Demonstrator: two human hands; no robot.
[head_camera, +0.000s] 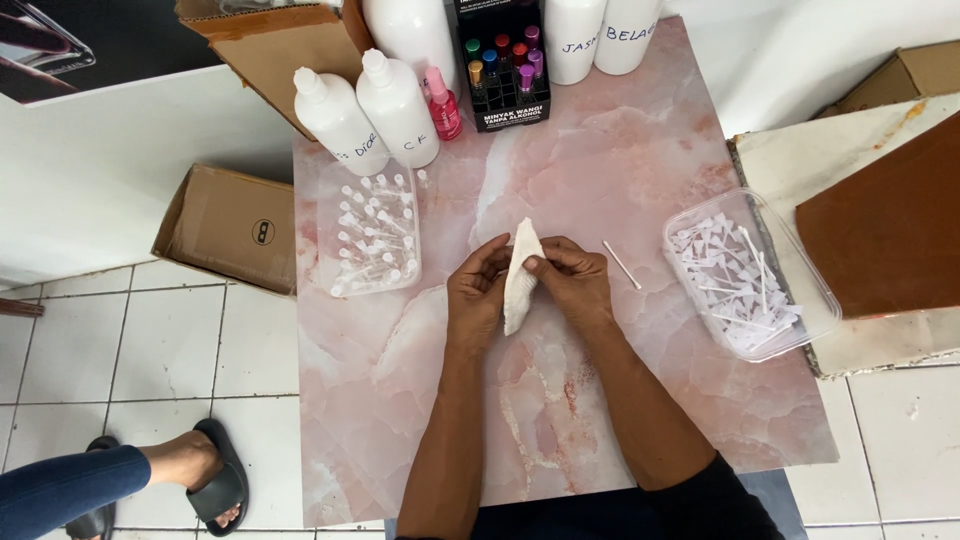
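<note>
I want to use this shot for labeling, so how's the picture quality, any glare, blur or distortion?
Head view: even, soft daylight with faint shadows under the left hand and right hand; mild sheen on the pink marble table, no harsh glare; the white tissue is sharp; wide-angle bending shows at the edges, where the floor tiles curve.

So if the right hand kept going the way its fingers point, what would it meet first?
The right hand points left, so first the white tissue it already pinches, then the left hand right behind it.
</note>
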